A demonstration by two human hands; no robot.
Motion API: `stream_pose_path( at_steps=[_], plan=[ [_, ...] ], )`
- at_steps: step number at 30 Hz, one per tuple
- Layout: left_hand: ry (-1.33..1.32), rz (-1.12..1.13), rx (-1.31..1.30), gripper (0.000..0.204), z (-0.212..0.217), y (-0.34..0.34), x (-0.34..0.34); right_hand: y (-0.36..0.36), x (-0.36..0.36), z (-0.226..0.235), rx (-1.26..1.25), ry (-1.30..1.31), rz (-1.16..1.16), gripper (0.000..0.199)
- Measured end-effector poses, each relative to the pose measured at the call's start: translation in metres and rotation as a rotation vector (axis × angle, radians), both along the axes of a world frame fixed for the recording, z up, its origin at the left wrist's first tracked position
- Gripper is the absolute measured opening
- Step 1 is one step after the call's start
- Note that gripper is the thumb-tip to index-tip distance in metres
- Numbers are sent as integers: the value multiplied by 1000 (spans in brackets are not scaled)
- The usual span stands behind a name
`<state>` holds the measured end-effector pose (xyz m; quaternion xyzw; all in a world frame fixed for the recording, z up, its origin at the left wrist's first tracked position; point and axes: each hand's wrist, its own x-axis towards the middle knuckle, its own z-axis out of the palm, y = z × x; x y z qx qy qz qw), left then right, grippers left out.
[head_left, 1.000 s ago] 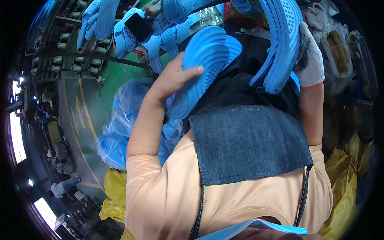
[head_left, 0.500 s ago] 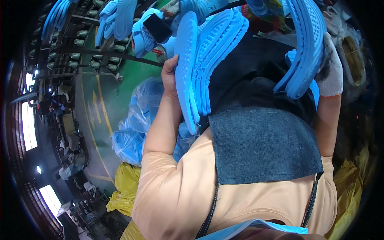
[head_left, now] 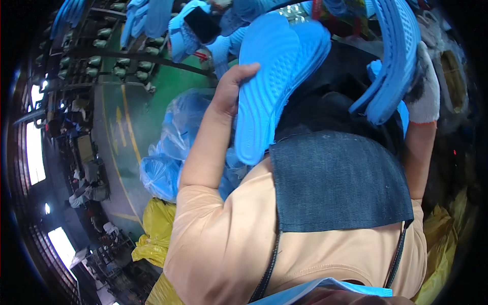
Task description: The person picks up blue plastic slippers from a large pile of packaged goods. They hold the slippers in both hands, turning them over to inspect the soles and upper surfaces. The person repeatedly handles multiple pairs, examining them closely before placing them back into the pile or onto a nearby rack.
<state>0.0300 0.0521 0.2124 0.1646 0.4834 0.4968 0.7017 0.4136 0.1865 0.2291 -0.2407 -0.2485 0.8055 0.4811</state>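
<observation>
My bare left hand is closed on a stack of blue insoles, its thumb lying over the top one. That top insole turns its ribbed, dimpled face toward me, and the others fan out behind it to the right. On the right, my gloved right hand is closed around the outer side of a second stack of blue insoles, which is curved and seen mostly from its edges. The white glove carries a dark stain, and its fingers are partly hidden behind that stack.
More blue insoles lie beyond my hands, with a black rectangular object on them. Clear bags of blue pieces and a yellow bag rest on the floor at left. A dark apron covers my front.
My left hand has turned its stack so the top insole's face shows instead of its edge, and the stack has shifted slightly right. My right hand has barely moved.
</observation>
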Motion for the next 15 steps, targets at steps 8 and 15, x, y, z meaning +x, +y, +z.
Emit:
stream_pose_path(
  at_steps=[8, 15],
  plan=[
    [396, -213, 41, 45, 10, -6, 14, -7, -15, 4, -64, -27, -35, 36],
    [419, -110, 136, 46, 14, -18, 12, -3, -12, -9, -9, 220, 57, 38]
  ],
)
